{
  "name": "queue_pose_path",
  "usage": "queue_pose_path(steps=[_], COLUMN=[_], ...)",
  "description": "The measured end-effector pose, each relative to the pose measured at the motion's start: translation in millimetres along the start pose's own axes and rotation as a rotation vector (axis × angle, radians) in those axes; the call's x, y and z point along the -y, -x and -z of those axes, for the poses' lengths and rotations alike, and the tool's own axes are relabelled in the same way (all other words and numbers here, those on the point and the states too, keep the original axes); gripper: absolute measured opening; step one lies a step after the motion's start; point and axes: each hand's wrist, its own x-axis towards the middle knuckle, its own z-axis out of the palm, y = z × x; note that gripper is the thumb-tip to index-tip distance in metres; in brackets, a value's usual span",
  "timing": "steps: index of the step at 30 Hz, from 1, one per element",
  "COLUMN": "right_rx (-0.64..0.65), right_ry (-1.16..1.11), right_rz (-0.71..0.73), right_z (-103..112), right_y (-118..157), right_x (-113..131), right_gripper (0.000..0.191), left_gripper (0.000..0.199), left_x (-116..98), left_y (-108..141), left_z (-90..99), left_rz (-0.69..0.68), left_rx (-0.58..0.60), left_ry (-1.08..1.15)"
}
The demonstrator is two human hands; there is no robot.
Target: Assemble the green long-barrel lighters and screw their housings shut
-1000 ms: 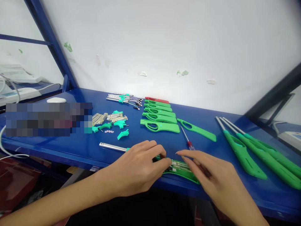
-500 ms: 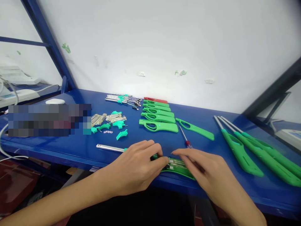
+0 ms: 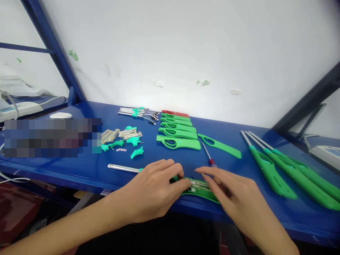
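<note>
My left hand (image 3: 156,187) has the open lighter (image 3: 203,194) pinched, fingertips down on its middle; glossy green plastic, long shallow shell, near edge of the surface (image 3: 79,163). My right hand (image 3: 233,194) is over its butt end, thumb and forefinger narrow. Can't tell if they grip anything; palm side hidden. Clear, shiny tank (image 3: 199,185) sits inside the shell, between my hands. Smooth silver metal tube (image 3: 123,168) sticks out left of my left hand, teal collar at its base.

Relative to the open lighter:
- Just beyond: screwdriver (image 3: 207,152), thin steel shaft, translucent red collar, handle end partly behind my right hand.
- Further back: stacked row of flat green shells (image 3: 186,143) with looped trigger guards, red shell (image 3: 175,113) at the far end. Loose green shell (image 3: 223,146) angled to their right.
- Right: three long lighters (image 3: 273,177), green bodies, slim metal tubes.
- Back left: clear yellowish tanks (image 3: 110,135), curved matte teal pieces (image 3: 137,153), tiny pale pink bits (image 3: 121,149). Behind those, metal rods (image 3: 130,112) with teal collars and thin wires.
</note>
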Motion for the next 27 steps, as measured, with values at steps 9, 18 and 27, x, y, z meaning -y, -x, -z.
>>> queue_pose_path(steps=[9, 18, 27], right_rx=[-0.011, 0.026, 0.033], right_ry=[-0.022, -0.039, -0.024], right_rz=[0.001, -0.044, -0.019], right_z=[-1.3, -2.3, -3.2], right_y=[0.3, 1.1, -0.4], right_x=[-2.1, -1.9, -1.8], right_gripper=[0.025, 0.026, 0.027], left_gripper=[0.021, 0.029, 0.015], left_x=[0.1, -2.9, -8.2], left_y=[1.7, -12.5, -34.8], left_z=[-1.5, 19.7, 26.6], left_rz=[0.001, -0.083, -0.210], left_rx=[0.002, 0.193, 0.243], left_ry=[0.001, -0.191, -0.372])
